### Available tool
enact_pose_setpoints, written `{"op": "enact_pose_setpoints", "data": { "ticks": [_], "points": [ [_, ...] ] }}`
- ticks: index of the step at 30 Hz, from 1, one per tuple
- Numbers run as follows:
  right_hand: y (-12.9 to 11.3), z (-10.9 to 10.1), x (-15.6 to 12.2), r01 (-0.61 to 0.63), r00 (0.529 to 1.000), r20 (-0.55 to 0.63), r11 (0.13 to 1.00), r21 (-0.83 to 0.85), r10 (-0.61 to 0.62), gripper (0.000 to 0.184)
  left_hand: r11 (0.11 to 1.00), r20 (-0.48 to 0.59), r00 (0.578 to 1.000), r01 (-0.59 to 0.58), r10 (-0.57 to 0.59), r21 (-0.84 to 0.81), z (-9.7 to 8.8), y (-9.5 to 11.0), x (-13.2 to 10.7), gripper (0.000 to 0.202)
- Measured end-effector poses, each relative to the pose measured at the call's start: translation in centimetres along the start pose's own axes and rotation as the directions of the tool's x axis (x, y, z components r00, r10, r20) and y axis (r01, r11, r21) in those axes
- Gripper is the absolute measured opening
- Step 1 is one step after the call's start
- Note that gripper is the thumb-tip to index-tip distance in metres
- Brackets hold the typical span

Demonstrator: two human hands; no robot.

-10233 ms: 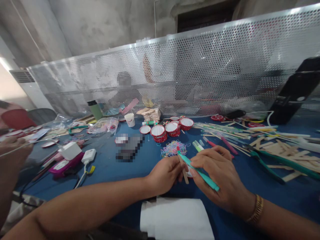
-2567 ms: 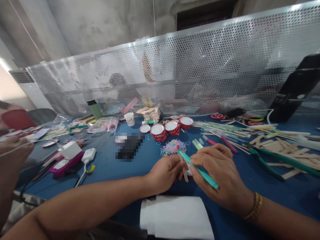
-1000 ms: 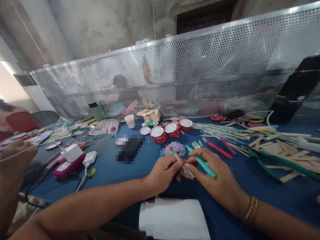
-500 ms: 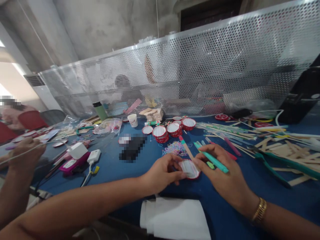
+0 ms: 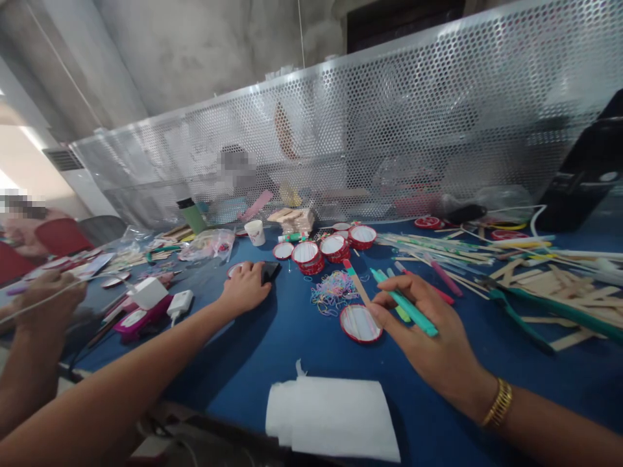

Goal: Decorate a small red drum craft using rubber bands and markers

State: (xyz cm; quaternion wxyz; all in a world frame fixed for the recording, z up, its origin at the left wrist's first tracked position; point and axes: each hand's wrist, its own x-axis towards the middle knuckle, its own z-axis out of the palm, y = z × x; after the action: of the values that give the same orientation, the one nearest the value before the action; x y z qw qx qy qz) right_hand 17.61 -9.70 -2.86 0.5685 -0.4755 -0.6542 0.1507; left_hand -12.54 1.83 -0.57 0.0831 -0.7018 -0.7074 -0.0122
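My right hand (image 5: 428,347) holds a teal marker (image 5: 403,305) between its fingers, just right of a small red-rimmed paper cup piece (image 5: 360,323) lying on the blue table (image 5: 272,350). A wooden craft stick (image 5: 354,282) with a coloured tip lies against that cup. My left hand (image 5: 246,288) has reached out to the left and rests curled over a dark object (image 5: 269,270) on the table. A loose heap of coloured rubber bands (image 5: 332,290) lies between the two hands.
Red-rimmed paper cups (image 5: 335,245) stand further back. Craft sticks, markers and green-handled pliers (image 5: 545,308) cover the right side. White folded paper (image 5: 335,418) lies at the near edge. Another person's hand (image 5: 41,305) works at the left; a perforated metal screen (image 5: 389,130) closes the back.
My left hand let go of the cup piece and stick and moved left onto the dark object. The cup piece now lies on the table. My right hand still holds the marker.
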Motion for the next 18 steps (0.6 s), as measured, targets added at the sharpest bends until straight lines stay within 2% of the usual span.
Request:
{"op": "enact_pose_setpoints", "data": {
  "ticks": [7, 18],
  "points": [
    [0.1, 0.0, 0.0, -0.009, 1.000, 0.026, 1.000, 0.029, 0.008, 0.019, 0.999, 0.031, 0.998, 0.047, -0.046, -0.021, 0.3, 0.4, 2.2, 0.069],
    [0.2, 0.1, -0.1, -0.010, 1.000, 0.026, 1.000, 0.008, 0.010, 0.019, 0.992, 0.021, 0.996, 0.091, -0.090, -0.088, 0.3, 0.7, 1.8, 0.078]
  ]
}}
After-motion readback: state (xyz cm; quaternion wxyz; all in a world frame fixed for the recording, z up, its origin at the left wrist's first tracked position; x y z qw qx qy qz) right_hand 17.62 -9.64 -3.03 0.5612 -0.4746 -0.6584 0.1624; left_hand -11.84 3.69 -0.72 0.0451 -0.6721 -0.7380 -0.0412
